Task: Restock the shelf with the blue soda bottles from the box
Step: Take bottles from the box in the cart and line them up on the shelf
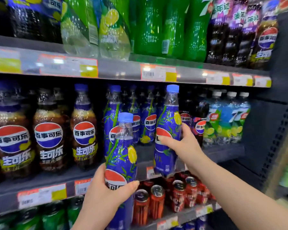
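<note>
I hold two blue soda bottles with light blue caps and bamboo-and-lemon labels. My left hand grips one blue bottle in front of the middle shelf's edge. My right hand grips the other blue bottle, upright, at the shelf's front over a bare patch of shelf. Several matching blue bottles stand behind in rows on that shelf. The box is out of view.
Dark cola bottles stand left of the blue row; dark bottles and green lemon-lime bottles stand right. Large green bottles fill the shelf above. Red cans sit on the shelf below. A dark upright bounds the right.
</note>
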The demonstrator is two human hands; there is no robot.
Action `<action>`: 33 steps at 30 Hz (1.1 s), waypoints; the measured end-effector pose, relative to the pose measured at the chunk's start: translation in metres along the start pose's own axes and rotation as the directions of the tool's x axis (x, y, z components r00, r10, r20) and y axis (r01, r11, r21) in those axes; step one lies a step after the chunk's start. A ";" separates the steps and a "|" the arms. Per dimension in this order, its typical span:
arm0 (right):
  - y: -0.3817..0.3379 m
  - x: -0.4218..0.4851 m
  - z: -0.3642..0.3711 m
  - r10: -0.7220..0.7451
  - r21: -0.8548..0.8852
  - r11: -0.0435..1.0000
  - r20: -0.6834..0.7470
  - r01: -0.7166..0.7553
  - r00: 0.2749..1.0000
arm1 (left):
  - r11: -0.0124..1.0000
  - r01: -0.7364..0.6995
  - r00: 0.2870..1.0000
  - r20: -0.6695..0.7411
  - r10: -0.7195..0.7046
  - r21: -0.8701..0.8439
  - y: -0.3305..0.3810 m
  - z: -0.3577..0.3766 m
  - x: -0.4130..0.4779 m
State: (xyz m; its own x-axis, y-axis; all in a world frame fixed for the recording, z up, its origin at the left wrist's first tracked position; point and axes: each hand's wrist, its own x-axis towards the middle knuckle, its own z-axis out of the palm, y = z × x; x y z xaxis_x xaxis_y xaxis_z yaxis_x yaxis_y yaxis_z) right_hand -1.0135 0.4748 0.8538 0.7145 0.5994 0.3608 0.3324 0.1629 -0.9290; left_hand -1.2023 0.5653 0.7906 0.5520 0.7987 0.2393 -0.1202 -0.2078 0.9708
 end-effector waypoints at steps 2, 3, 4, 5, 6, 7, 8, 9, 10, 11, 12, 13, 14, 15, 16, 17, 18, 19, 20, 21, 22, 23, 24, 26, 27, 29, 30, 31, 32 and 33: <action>0.006 0.022 0.006 -0.009 0.023 1.000 0.044 0.008 0.999 | 0.999 0.013 0.996 -0.089 -0.010 0.035 0.003 -0.001 -0.002; 0.009 0.033 0.008 -0.016 0.034 0.999 0.069 0.014 0.997 | 0.999 0.015 0.991 -0.134 -0.008 0.048 0.005 -0.001 -0.004; 0.012 0.043 0.011 -0.022 0.043 0.999 0.095 0.017 0.995 | 0.998 0.013 0.984 -0.176 -0.002 0.063 0.006 0.000 -0.005; 0.013 0.052 0.014 -0.027 0.056 0.998 0.128 0.020 0.991 | 0.997 0.017 0.975 -0.223 0.001 0.080 0.009 0.002 -0.007; 0.015 0.059 0.017 -0.033 0.066 0.998 0.162 0.022 0.986 | 0.995 0.027 0.964 -0.264 -0.002 0.092 0.010 0.003 -0.008; 0.017 0.066 0.020 -0.041 0.074 0.997 0.197 0.027 0.979 | 0.995 0.040 0.956 -0.293 -0.012 0.091 0.011 0.006 -0.009; 0.019 0.072 0.024 -0.046 0.074 0.997 0.227 0.030 0.973 | 0.995 0.055 0.948 -0.318 -0.026 0.083 0.011 0.008 -0.009; 0.021 0.077 0.027 -0.045 0.071 0.997 0.250 0.028 0.967 | 0.995 0.061 0.940 -0.340 -0.029 0.082 0.012 0.010 -0.010; 0.024 0.082 0.030 -0.044 0.075 0.997 0.270 0.025 0.962 | 0.994 0.062 0.933 -0.359 -0.026 0.087 0.013 0.013 -0.011; 0.028 0.086 0.033 -0.044 0.085 0.996 0.292 0.020 0.955 | 0.994 0.060 0.923 -0.385 -0.019 0.095 0.014 0.015 -0.012; 0.032 0.089 0.035 -0.043 0.101 0.995 0.320 0.011 0.947 | 0.993 0.057 0.913 -0.408 -0.010 0.103 0.013 0.017 -0.013; 0.035 0.090 0.036 -0.040 0.123 0.992 0.351 -0.004 0.935 | 0.993 0.055 0.903 -0.430 -0.003 0.108 0.013 0.019 -0.015; 0.039 0.091 0.037 -0.035 0.143 0.989 0.386 -0.022 0.922 | 0.993 0.059 0.892 -0.451 -0.005 0.105 0.012 0.021 -0.016; 0.042 0.093 0.036 -0.031 0.159 0.987 0.422 -0.040 0.906 | 0.993 0.062 0.879 -0.477 -0.007 0.101 0.013 0.024 -0.018; 0.045 0.094 0.035 -0.025 0.163 0.985 0.458 -0.056 0.889 | 0.993 0.068 0.868 -0.496 -0.012 0.095 0.014 0.026 -0.019; 0.046 0.096 0.034 -0.019 0.156 0.986 0.495 -0.067 0.869 | 0.992 0.078 0.858 -0.513 -0.019 0.094 0.016 0.029 -0.021; 0.045 0.099 0.033 -0.012 0.135 0.988 0.529 -0.070 0.848 | 0.992 0.086 0.851 -0.524 -0.026 0.091 0.017 0.032 -0.021; 0.044 0.101 0.032 -0.001 0.106 0.992 0.558 -0.070 0.830 | 0.992 0.091 0.846 -0.532 -0.030 0.089 0.017 0.034 -0.022; 0.043 0.104 0.030 0.013 0.074 0.995 0.577 -0.068 0.817 | 0.992 0.092 0.845 -0.533 -0.033 0.085 0.016 0.036 -0.022; 0.043 0.106 0.028 0.027 0.038 0.997 0.587 -0.061 0.809 | 0.992 0.096 0.844 -0.535 -0.037 0.083 0.016 0.037 -0.021; 0.043 0.107 0.027 0.034 0.000 0.999 0.589 -0.042 0.808 | 0.992 0.101 0.844 -0.535 -0.046 0.073 0.014 0.037 -0.021; 0.044 0.108 0.026 0.035 -0.043 0.999 0.582 -0.012 0.813 | 0.992 0.110 0.843 -0.534 -0.058 0.066 0.014 0.038 -0.021; 0.045 0.107 0.025 0.028 -0.088 0.996 0.569 0.027 0.822 | 0.991 0.119 0.845 -0.531 -0.069 0.061 0.013 0.039 -0.020; 0.049 0.101 0.025 0.018 -0.175 0.981 0.532 0.089 0.847 | 0.990 0.128 0.846 -0.528 -0.079 0.058 0.013 0.042 -0.018; 0.050 0.099 0.026 0.018 -0.215 0.971 0.515 0.109 0.857 | 0.990 0.126 0.847 -0.527 -0.076 0.060 0.012 0.042 -0.017; 0.053 0.094 0.027 0.022 -0.252 0.960 0.508 0.124 0.861 | 0.991 0.121 0.850 -0.523 -0.070 0.064 0.011 0.044 -0.015; 0.055 0.093 0.028 0.023 -0.245 0.962 0.510 0.120 0.860 | 0.991 0.121 0.850 -0.522 -0.071 0.063 0.011 0.044 -0.014; 0.056 0.094 0.028 0.025 -0.226 0.968 0.518 0.108 0.855 | 0.991 0.120 0.848 -0.525 -0.071 0.059 0.011 0.044 -0.014; 0.056 0.094 0.028 0.030 -0.196 0.977 0.532 0.089 0.846 | 0.991 0.122 0.847 -0.527 -0.072 0.061 0.010 0.044 -0.013; 0.056 0.096 0.028 0.040 -0.164 0.985 0.546 0.060 0.837 | 0.990 0.126 0.846 -0.528 -0.071 0.068 0.011 0.044 -0.013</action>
State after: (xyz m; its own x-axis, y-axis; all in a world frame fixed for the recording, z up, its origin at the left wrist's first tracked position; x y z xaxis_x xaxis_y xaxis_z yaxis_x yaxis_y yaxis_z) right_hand -0.9434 0.5632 0.8336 0.2754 0.9360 0.2194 0.4708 0.0677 -0.8796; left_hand -1.1740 0.5279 0.7974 0.0403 0.9889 0.1433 0.0064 -0.1437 0.9896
